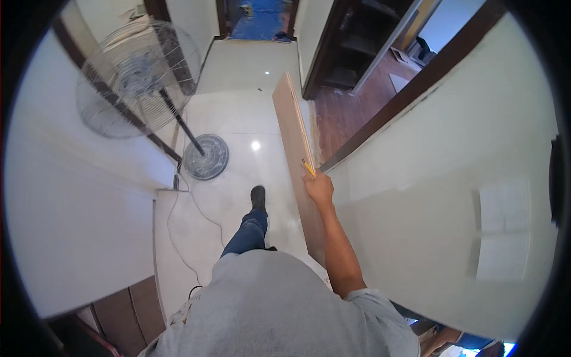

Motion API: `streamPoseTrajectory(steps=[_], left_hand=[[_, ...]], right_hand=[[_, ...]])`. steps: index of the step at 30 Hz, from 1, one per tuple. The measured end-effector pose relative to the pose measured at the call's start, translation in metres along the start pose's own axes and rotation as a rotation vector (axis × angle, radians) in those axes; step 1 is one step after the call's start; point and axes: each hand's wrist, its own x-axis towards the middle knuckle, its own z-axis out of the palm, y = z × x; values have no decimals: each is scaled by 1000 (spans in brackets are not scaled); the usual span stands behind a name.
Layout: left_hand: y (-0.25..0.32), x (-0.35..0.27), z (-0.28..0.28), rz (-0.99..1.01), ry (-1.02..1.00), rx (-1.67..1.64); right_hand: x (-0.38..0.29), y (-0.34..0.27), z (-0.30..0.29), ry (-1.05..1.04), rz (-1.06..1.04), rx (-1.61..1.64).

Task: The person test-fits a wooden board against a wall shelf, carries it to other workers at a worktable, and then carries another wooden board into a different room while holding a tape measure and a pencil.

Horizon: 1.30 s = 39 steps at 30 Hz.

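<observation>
My right hand [319, 189] grips the upper edge of a long plywood board [292, 134], which is carried on edge along my right side. The board's layered edge faces up, and its far end points down the hallway. A yellow pencil [308, 168] pokes out of the same hand, lying against the board's face. My own body hides part of the board's near end. My left hand is out of view. One dark shoe [258, 197] is in front of me on the pale tile floor [236, 114].
A pedestal fan [206, 157] stands at the left, its cord [169, 218] trailing over the floor. On the right are a white wall [428, 174] and a doorway to a reddish wood floor [341, 116]. Blue sheeting [261, 20] covers the far room's floor. Another person's arm [441, 341] shows behind, lower right.
</observation>
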Motion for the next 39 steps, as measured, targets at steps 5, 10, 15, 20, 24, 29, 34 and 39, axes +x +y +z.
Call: streamPoseTrajectory(steps=[5,10,15,20,24,29,34,39], left_hand=[[63,127,-119,104,-17,116],[197,298,-296,43,-139,-578],[450,435,-438,854,-178,160],[679,531,-446,448,-390,-390],[832,544,-438,484,-585,-259],[959,572,-465,562,-696,-166],[1071,603,-499,645,-682,-291],[1188,690,-489,645,-668,-394]], right_hand=[[125,9,18,141,118,-12],[220,8,8,286,260,-24],[340,40,-4,434,406,7],[465,107,-17,450,638,40],[567,155,-65,491,814,79],[657,199,-159,597,795,103],[709,247,-266,709,735,146],[740,285,-356,788,735,99]])
